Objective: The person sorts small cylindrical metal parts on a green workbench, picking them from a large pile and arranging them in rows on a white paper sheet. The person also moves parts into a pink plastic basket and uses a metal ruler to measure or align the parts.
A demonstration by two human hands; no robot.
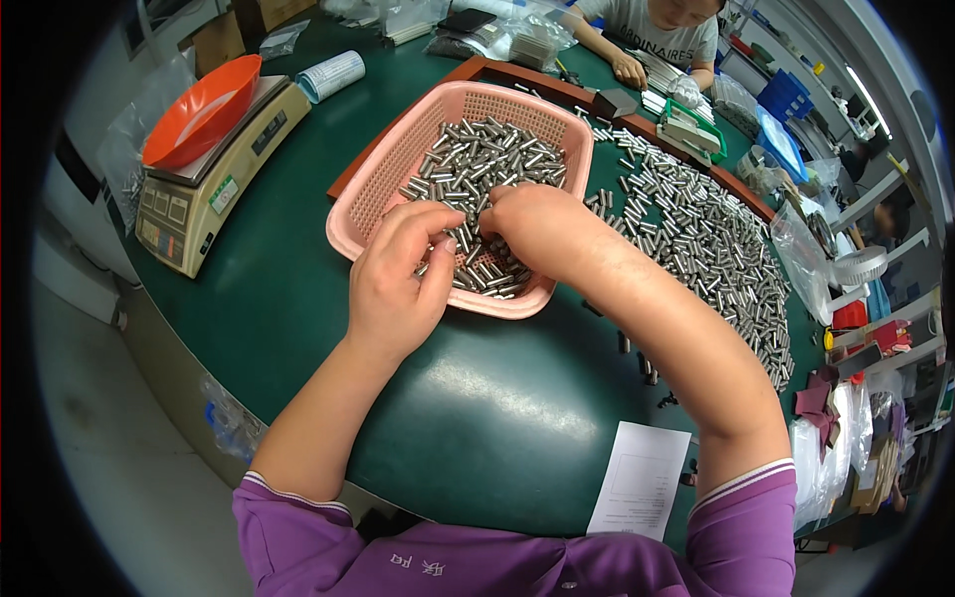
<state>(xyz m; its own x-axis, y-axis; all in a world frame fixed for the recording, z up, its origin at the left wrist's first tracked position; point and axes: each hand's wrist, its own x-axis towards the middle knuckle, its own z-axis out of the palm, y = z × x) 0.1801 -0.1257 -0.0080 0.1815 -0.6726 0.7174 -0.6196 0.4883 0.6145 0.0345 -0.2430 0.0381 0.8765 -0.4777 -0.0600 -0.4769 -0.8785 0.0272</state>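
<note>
Steel pins point(497, 149) fill a pink basket point(502, 306) on a green counter point(497, 398) as a worker reaches in with both bare hands. The left hand point(393, 284) curls over the near left rim, its grip narrow, thumb near the bent fingers; from where I stand, I cannot tell whether it pinches a pin. The right hand point(537, 224) dips among the pins, fingertips out of sight, so its grip cannot be told. Beside the basket, to the right, a broad spread of loose pins point(716, 259) covers the counter, bordered on its far side by a brown rail point(741, 189). To the left stands a scale point(224, 189) bearing an orange dish point(204, 111). A printed sheet point(637, 483) lies near the worker's purple shirt point(477, 567). Across the counter, a person in grey point(686, 40) bends over pale strips point(657, 78).
</note>
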